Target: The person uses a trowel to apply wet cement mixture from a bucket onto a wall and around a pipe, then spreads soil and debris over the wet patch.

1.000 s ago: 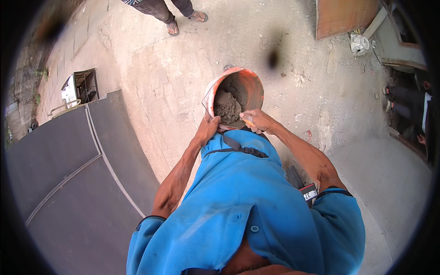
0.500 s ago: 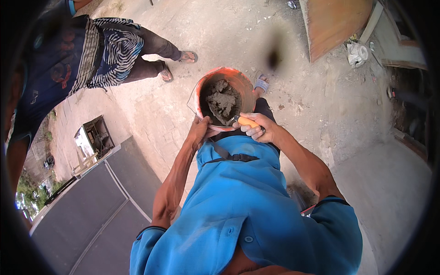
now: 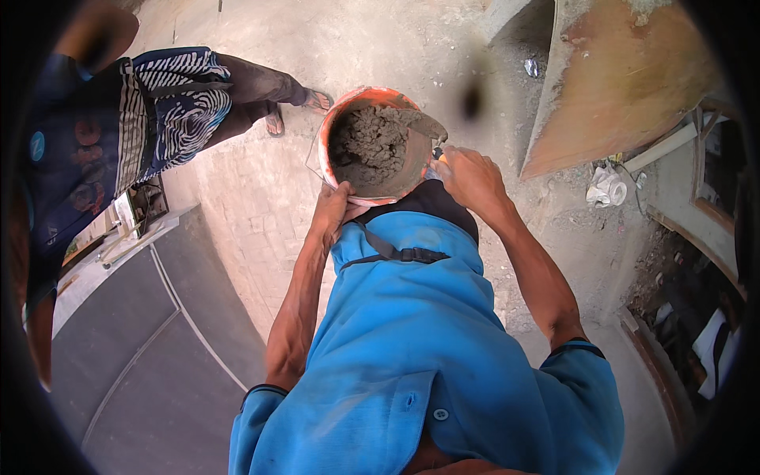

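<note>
An orange bucket [image 3: 418, 158] of wet grey mortar [image 3: 368, 146] is held in front of my waist, its mouth facing up. My left hand [image 3: 332, 209] grips the near-left rim, thumb on top. In my right hand [image 3: 472, 180] is a trowel [image 3: 428, 127], closed in by the fingers at its orange handle. The mortar-smeared blade lies across the bucket's right rim. A thin wire handle hangs at the bucket's left side.
Another person [image 3: 103, 150] with a patterned cloth at the waist stands at the left. A dark grey panel [image 3: 134, 317] fills the lower left. At the upper right leans an orange-brown board [image 3: 613, 87], with a crumpled white bag [image 3: 607, 188] near its lower edge.
My right hand has moved from the bucket's near rim to its right side, and the trowel's blade now shows at the rim. The bucket has shifted slightly left and away.
</note>
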Motion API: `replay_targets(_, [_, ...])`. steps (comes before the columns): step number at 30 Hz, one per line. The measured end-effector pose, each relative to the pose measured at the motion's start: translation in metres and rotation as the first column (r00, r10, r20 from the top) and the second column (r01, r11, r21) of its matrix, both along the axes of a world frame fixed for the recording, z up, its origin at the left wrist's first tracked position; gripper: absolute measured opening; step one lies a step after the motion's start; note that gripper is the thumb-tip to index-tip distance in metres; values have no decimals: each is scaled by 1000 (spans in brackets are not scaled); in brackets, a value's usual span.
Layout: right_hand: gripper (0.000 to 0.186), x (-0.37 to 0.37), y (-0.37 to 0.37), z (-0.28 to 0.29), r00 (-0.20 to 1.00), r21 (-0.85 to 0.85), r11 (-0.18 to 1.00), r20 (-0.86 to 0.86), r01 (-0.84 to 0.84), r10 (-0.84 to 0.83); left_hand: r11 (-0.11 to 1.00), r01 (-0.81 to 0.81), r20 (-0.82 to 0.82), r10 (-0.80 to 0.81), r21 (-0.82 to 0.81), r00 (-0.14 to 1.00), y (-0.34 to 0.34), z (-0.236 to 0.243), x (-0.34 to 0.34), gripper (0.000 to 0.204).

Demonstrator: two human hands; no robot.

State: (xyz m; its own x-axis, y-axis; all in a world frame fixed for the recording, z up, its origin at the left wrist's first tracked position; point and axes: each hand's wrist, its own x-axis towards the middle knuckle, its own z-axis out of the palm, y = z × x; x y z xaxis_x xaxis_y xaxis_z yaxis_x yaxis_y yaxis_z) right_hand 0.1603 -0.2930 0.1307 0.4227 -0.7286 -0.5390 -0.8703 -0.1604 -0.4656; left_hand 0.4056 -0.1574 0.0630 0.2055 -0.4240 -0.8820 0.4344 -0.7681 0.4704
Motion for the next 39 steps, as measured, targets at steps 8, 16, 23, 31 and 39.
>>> replay_targets(8, [30, 83, -153, -102, 961, 229, 940, -54, -253, 272, 996, -87, -18, 87, -19, 996, -155, -44, 17, 37])
replay_targets(16, [22, 216, -365, -108, 962, 55, 961, -33, -269, 272, 898, -437, -201, 420, -50, 885, -334, -77, 147, 31])
replay_targets(23, [34, 281, -515, -165, 868, -75, 866, 14, -495, 497, 773, -634, -182, 627, 21, 758, -452, -125, 235, 27])
replay_targets(31, [33, 249, -730, -241, 792, -123, 794, 74, -595, 606, 630, -775, -194, 768, 58, 610, -614, -126, 283, 26])
replay_targets(39, [48, 121, -954, -203, 950, -118, 943, -62, -311, 305, 697, -717, -310, 686, 20, 658, -853, -136, 282, 30])
